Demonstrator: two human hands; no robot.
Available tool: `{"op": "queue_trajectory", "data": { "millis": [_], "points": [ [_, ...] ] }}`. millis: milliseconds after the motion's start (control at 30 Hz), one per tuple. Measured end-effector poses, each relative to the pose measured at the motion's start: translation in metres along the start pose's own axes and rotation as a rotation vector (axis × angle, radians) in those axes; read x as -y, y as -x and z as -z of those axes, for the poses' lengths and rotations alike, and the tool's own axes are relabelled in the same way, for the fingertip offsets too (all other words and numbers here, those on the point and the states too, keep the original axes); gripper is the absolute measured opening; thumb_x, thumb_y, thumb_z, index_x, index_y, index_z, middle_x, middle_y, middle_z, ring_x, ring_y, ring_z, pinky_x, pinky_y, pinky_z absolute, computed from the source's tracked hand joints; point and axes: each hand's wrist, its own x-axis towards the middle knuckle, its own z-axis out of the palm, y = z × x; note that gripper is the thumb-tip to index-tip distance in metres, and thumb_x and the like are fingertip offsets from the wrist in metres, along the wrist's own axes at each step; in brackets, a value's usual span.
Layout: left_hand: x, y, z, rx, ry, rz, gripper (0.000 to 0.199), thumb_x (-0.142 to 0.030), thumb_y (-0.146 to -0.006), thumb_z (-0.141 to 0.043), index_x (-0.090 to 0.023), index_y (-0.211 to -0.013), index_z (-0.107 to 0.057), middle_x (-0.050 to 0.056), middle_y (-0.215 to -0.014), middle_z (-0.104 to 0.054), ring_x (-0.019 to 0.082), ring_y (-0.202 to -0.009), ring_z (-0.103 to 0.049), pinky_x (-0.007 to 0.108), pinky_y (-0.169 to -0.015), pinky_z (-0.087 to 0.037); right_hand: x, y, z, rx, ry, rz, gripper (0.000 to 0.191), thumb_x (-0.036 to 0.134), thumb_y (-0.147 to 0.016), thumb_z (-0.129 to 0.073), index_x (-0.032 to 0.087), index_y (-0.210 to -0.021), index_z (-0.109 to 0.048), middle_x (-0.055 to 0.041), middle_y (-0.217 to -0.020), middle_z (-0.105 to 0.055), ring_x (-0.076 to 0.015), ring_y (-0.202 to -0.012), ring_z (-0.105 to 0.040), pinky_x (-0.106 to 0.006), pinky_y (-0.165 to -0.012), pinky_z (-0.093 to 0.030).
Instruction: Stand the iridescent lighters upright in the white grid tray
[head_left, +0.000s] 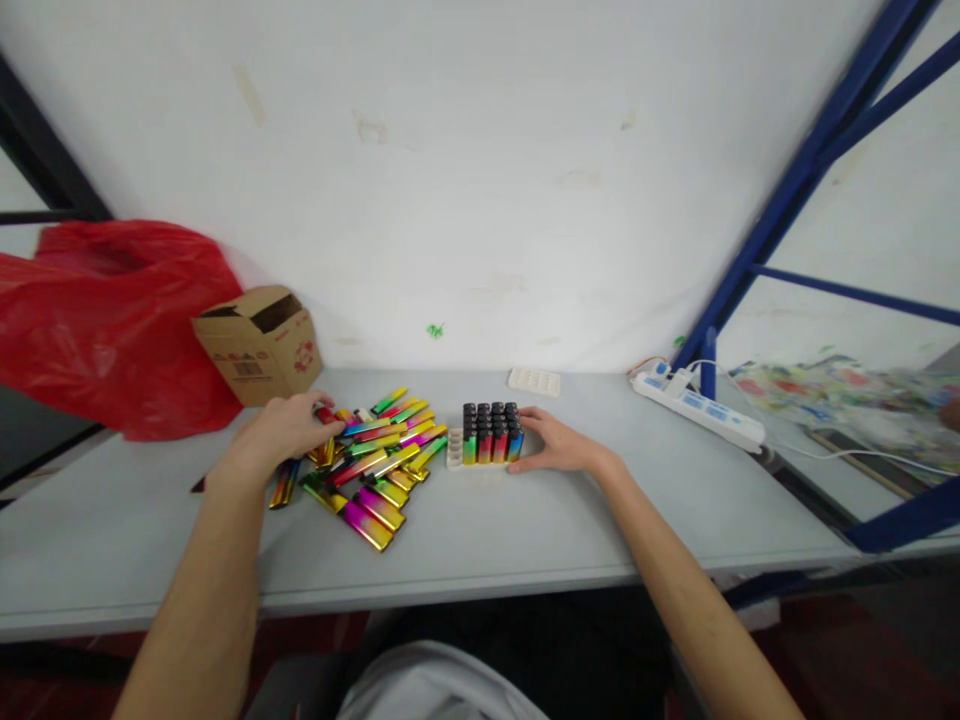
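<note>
My left hand [289, 437] is at the far left edge of a heap of loose lighters [375, 460], palm down, fingers bent over a red-ended one; I cannot tell whether they have closed on it. The heap lies flat on the worktop [510, 540], left of the middle. Most of its lighters have their long axes slanting from near left to far right, a few overlapping. The two purple-and-gold ones nearest me slant the other way, from far left to near right.

My right hand [556, 443] is open around the right side of a white tray [454, 452], thumb at the near corner, the other fingers toward the far one. In the tray, standing lighters [493, 440] point straight up in rows, long axes vertical, black tops uppermost, coloured bodies below. A column of bare slots shows along the tray's left side, facing the heap.
</note>
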Motion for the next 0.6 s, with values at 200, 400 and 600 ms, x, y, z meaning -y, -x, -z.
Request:
{"op": "queue_trajectory", "data": {
  "millis": [200,400,600],
  "points": [
    [-0.003,-0.001,-0.006,-0.044,0.149,-0.108,0.048,-0.053,-0.072,-0.067,-0.021,-0.108,-0.072,0.012,-0.081,-0.076,0.034,-0.078,-0.07,0.037,-0.07,-0.051,-0.001,0.0,-0.001,0.0,0.002,-0.001,0.083,0.059,-0.071,-0.083,0.018,-0.138,-0.058,-0.0159,-0.142,-0.052,-0.033,-0.134,-0.049,-0.051,-0.12,-0.035],
    [-0.013,0.003,0.002,-0.056,0.276,-0.099,0.042,-0.054,-0.07,-0.065,-0.019,-0.091,-0.073,0.012,-0.083,-0.076,0.034,-0.082,-0.072,0.038,-0.074,-0.052,-0.002,0.001,-0.002,-0.008,-0.012,-0.003,0.083,0.06,-0.07,-0.083,0.019,-0.138,-0.059,-0.0158,-0.143,-0.051,-0.0336,-0.134,-0.049,-0.051,-0.119,-0.035],
    [-0.029,0.009,0.005,-0.36,0.591,-0.117,0.043,-0.056,-0.082,-0.055,-0.018,-0.1,-0.065,0.01,-0.092,-0.072,0.025,-0.075,-0.068,0.033,-0.067,-0.052,-0.001,0.0,-0.001,-0.005,-0.012,-0.005,0.084,0.061,-0.07,-0.083,0.018,-0.138,-0.059,-0.016,-0.143,-0.051,-0.0336,-0.134,-0.049,-0.051,-0.119,-0.035]
  ]
}}
